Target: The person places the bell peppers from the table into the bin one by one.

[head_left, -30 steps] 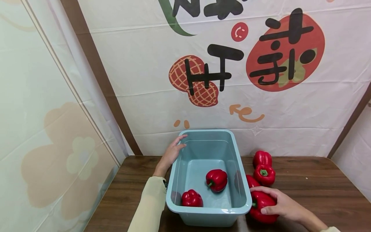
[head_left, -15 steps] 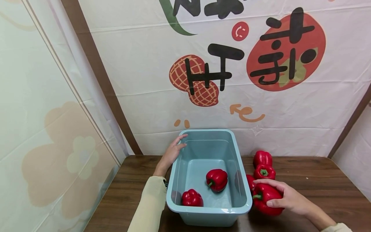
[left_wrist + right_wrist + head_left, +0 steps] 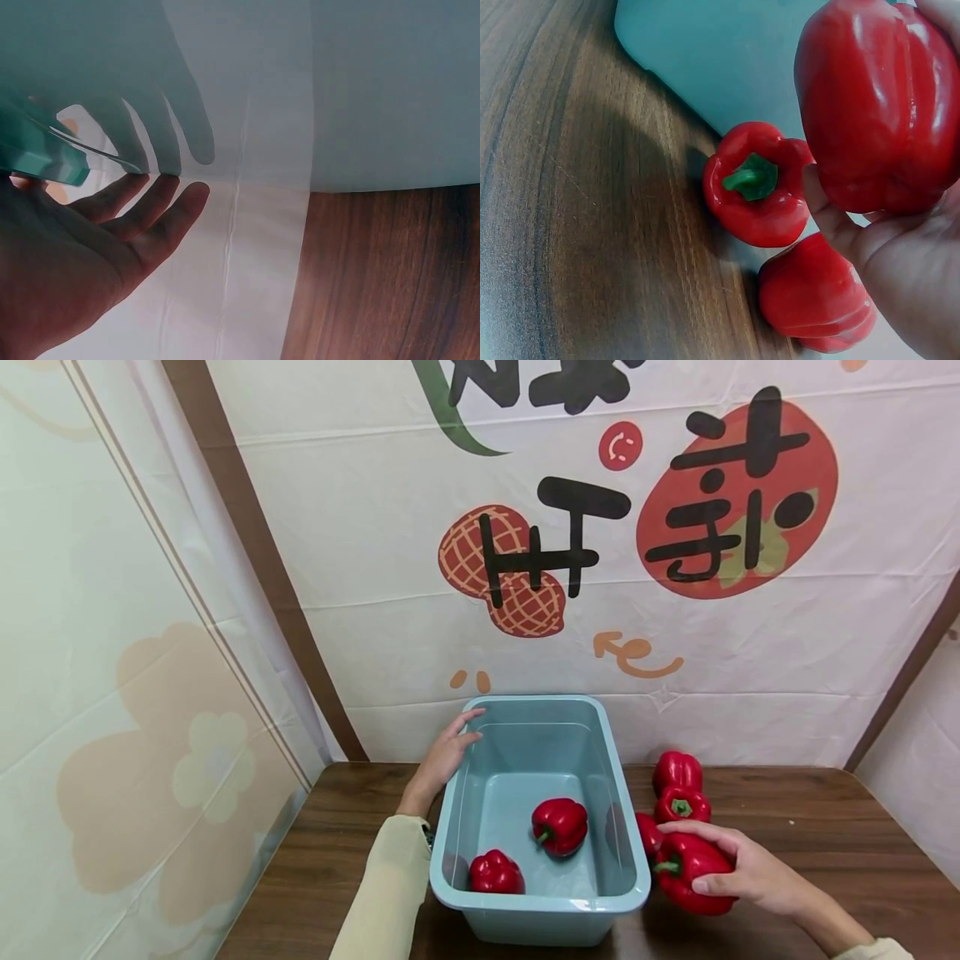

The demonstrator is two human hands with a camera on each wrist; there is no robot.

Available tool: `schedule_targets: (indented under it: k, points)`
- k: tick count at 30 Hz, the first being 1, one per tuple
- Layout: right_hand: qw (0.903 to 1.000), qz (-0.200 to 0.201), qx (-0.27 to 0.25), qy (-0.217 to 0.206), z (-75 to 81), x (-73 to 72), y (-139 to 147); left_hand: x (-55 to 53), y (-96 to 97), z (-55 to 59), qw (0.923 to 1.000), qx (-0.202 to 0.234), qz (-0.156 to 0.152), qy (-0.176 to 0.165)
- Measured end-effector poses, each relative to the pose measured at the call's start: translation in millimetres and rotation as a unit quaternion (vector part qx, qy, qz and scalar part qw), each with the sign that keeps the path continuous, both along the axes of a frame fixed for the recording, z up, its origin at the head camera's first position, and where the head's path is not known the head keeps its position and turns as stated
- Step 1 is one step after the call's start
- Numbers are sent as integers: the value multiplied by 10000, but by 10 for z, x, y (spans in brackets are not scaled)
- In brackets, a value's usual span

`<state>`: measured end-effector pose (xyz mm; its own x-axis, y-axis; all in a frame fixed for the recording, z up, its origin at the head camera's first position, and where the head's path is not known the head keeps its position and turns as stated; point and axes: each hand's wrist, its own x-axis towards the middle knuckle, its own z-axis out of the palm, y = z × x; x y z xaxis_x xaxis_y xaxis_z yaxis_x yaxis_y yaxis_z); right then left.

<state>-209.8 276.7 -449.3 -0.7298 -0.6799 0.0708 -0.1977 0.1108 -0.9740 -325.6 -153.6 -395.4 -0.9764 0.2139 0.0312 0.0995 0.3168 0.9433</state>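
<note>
My right hand (image 3: 761, 877) holds a red bell pepper (image 3: 688, 881) with a green stem, just outside the blue tub's right wall. In the right wrist view, that bell pepper (image 3: 874, 105) is raised off the table, fingers and thumb on its sides. My left hand (image 3: 442, 760) grips the left rim of the blue plastic tub (image 3: 540, 903). The left wrist view shows several fingers (image 3: 161, 217) against the tub's outer wall. Inside the tub lie two red bell peppers, one near the middle (image 3: 560, 827) and one at the front left corner (image 3: 496, 872).
Beside the tub's right wall, more red bell peppers stand in a row: one at the back (image 3: 677, 772), one stem-up (image 3: 682, 805), and one partly hidden (image 3: 648, 833). Behind the wooden table (image 3: 817, 835) hangs a printed cloth (image 3: 375, 652).
My right hand has lifted the bell pepper slightly up and to the right, away from the tub's wall, then held nearly still. The left hand and the tub stay put.
</note>
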Motion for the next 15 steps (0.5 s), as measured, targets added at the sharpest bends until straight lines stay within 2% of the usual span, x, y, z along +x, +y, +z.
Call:
schedule_targets:
  k: [1, 4, 8, 10, 15]
  points:
    - [10000, 7, -15, -8, -1, -2, 0, 43, 4, 51, 10000, -26, -20, -15]
    - [10000, 5, -31, -19, 4, -4, 2, 39, 2, 29, 10000, -23, 37, 25]
    - [10000, -77, 16, -7, 29, 4, 9, -72, -9, -113, 9999, 53, 81, 110]
    - [9999, -122, 23, 1, 45, 4, 11, -47, 0, -66, 10000, 79, 27, 49]
    - [9998, -146, 5, 105, 63, -10, 20, 97, 18, 133, 9999, 60, -76, -35]
